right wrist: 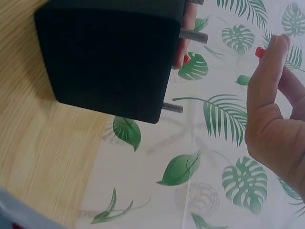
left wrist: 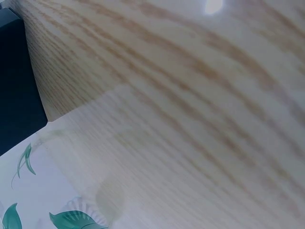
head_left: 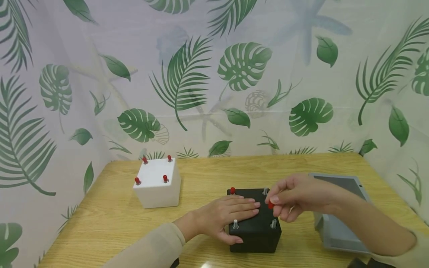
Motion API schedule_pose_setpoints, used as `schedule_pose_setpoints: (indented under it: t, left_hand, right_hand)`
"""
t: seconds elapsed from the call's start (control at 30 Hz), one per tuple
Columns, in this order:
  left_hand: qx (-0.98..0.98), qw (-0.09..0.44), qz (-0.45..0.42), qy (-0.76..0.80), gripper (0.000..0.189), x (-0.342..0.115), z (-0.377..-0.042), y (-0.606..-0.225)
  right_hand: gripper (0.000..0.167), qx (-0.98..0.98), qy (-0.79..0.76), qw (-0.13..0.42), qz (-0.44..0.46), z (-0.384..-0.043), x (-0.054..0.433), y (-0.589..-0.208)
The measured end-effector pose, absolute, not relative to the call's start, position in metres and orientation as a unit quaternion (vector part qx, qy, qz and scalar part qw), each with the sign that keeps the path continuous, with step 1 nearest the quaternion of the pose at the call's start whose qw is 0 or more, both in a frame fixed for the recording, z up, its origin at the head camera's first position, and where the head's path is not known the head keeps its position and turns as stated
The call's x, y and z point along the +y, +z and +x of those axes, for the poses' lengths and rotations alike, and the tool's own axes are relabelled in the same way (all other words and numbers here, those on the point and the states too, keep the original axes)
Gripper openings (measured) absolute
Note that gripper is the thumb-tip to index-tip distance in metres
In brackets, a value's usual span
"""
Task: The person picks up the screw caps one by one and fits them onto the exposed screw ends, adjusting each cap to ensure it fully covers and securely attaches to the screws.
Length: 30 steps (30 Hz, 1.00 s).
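Observation:
A black block (head_left: pixel 256 238) stands on the table with upright threaded studs at its top corners. One red cap (head_left: pixel 232 190) covers the back-left stud; the other studs show bare metal, such as the front-right stud (head_left: pixel 273 223). My left hand (head_left: pixel 228 216) rests flat on the block's top, fingers extended, with the thumb over the front edge. Just above the block's right side, my right hand (head_left: pixel 295 197) pinches a small red cap (head_left: pixel 271 204) between thumb and fingers. From the right wrist, this cap (right wrist: pixel 260 52) appears apart from the studs (right wrist: pixel 193 36).
A white block (head_left: pixel 157 190) with red caps on its top corners stands at the back left. On the right lies a grey tray (head_left: pixel 342 243), partly hidden by my right forearm. A leaf-patterned curtain (head_left: pixel 201 93) closes off the table (head_left: pixel 110 223) behind and at the sides.

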State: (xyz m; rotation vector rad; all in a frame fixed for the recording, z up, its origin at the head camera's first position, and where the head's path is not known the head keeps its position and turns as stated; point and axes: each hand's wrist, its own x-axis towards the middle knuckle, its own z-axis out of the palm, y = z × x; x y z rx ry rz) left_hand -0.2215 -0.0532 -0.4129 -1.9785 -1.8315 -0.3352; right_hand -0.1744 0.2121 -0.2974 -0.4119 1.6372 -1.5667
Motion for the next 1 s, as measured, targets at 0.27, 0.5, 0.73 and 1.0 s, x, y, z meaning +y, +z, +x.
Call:
schedule_pose_setpoints:
  t: [0.27,0.5,0.73,1.0]
  left_hand:
    - [-0.66,0.218,-0.709,-0.117,0.077,-0.054,-0.223,-0.409]
    - [-0.656,0.227,-0.709,-0.125,0.07,-0.055,-0.223,-0.413]
    - [-0.643,0.241,-0.713,-0.138,0.062,-0.054,-0.225,-0.413]
    - [-0.64,0.233,-0.717,-0.15,0.063,-0.053,-0.226,-0.415]
  right_hand:
    - [0.026,0.653,-0.61,0.41,-0.182,-0.176,0.19,-0.294]
    - [0.025,0.647,-0.613,0.415,-0.183,-0.175,0.174,-0.298]
    - [0.019,0.647,-0.612,0.417,-0.179,-0.176,0.166,-0.303]
    - [0.019,0.726,-0.569,0.355,-0.152,-0.17,0.151,-0.314]
